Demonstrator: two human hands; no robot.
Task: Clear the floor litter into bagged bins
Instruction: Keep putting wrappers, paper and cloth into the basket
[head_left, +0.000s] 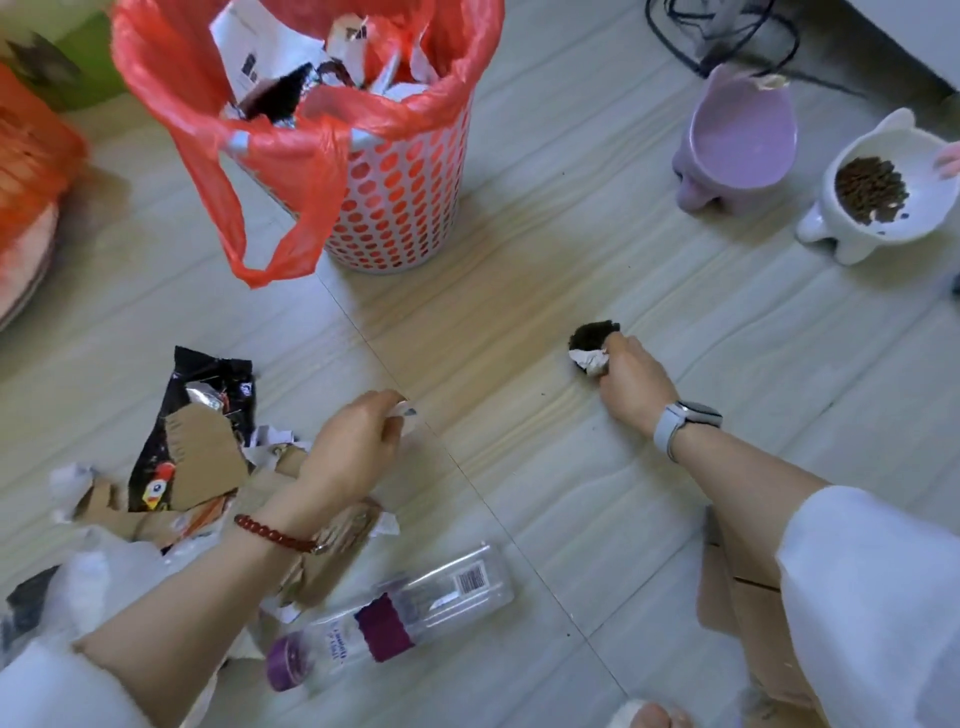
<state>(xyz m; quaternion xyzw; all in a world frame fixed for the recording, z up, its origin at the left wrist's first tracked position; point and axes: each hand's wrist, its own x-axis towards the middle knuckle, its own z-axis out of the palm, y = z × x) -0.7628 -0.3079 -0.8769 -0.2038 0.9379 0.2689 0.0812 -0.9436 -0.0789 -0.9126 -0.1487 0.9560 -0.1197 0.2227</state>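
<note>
My right hand (631, 382) grips a crumpled white paper (587, 359) pressed against a small dark clump of debris (592, 334) on the pale floor. My left hand (358, 441) hovers low over the floor, pinching a small pale scrap (408, 410) at its fingertips. A white perforated bin (400, 171) lined with a red bag (291, 156) stands at the back, full of torn paper and wrappers. By my left forearm lies a litter pile: a black snack wrapper (208, 395), torn cardboard (202, 457) and white paper bits. A clear plastic bottle (395, 623) with a purple cap lies in front.
A second red-bagged bin (31, 156) shows at the left edge. A purple pet bowl (737, 140) and a white pet bowl (883, 192) holding kibble stand at the back right, with black cables (727, 36) behind. My knee (753, 597) is at the lower right.
</note>
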